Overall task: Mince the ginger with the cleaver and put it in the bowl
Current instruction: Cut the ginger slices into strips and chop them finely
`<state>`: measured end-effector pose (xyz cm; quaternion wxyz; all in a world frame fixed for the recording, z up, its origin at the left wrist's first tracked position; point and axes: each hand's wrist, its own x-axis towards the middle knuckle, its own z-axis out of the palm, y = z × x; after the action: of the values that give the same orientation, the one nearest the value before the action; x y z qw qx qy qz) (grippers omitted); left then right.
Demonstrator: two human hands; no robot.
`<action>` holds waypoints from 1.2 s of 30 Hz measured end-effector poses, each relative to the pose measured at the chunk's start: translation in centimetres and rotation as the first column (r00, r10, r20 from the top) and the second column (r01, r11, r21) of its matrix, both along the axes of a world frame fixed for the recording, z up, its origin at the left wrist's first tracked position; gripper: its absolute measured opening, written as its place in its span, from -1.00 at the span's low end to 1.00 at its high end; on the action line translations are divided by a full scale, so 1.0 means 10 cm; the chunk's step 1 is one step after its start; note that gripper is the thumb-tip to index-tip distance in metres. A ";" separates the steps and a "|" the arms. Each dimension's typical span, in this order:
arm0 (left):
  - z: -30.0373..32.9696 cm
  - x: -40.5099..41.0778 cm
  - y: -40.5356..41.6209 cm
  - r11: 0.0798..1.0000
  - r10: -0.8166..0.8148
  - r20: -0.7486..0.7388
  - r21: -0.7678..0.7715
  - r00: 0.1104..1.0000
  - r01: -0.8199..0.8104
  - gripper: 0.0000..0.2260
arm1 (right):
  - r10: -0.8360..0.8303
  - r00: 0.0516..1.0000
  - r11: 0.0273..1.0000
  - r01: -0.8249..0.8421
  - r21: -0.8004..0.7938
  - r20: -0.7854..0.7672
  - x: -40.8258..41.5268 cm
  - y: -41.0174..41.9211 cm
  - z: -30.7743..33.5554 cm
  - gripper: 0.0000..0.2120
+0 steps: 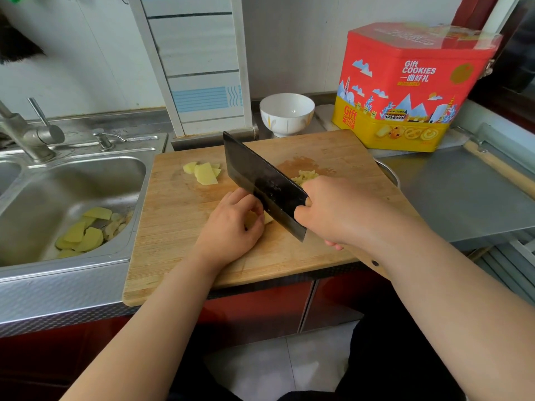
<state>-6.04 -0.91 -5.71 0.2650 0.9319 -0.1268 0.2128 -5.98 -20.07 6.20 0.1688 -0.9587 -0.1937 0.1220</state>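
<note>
On the wooden cutting board (173,227) my right hand (333,209) grips the handle of a dark cleaver (260,180), whose blade slants down toward the board. My left hand (231,227) has curled fingers that hold a piece of ginger (267,219) against the blade's side. A small pile of chopped ginger (304,176) lies behind the blade. Several ginger slices (204,172) lie at the board's far left. An empty white bowl (286,112) stands behind the board.
A steel sink (58,183) on the left holds ginger peelings (84,233), with a faucet (23,131) behind it. A red and yellow cookie tin (411,85) stands at the back right. A steel counter (463,192) lies to the right.
</note>
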 end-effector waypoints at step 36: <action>0.00 -0.02 0.04 0.998 0.035 -0.036 -0.050 0.999 -0.037 -0.96 | -0.041 0.992 0.998 0.033 -0.059 -0.123 -0.04 0.16 -0.06 -0.90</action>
<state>-6.27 -0.55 -5.75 0.2869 0.9305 -0.1000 0.2044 -6.36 -18.50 5.57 0.1556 -0.9570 -0.1615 0.1839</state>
